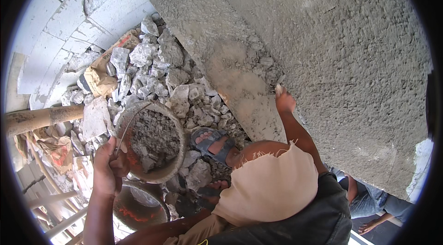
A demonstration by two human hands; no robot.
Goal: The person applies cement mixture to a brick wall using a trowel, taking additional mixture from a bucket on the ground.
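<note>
My left hand [108, 164] is closed around the wire handle [130, 122] of a round, mortar-crusted bucket [183, 145]. Grey crumbly mortar or rubble [156, 136] partly fills it, and the bucket is tilted toward me. My right hand [285, 101] is clenched at the edge of a dusty, flat grey strip [265, 118], beside the rough cement surface. A pale tip shows at its thumb; what the fingers hold, if anything, is hidden. Loose grey crumbs [265, 67] lie on the strip just beyond this hand.
Broken concrete chunks [144, 54] cover the ground around my sandalled foot [214, 143]. A second bucket [138, 203] stands below the first. A rough cement surface [350, 60] fills the right; a pale block wall [64, 23] rises at far left. Poles [50, 118] lie at left. Another person's legs [369, 199] show lower right.
</note>
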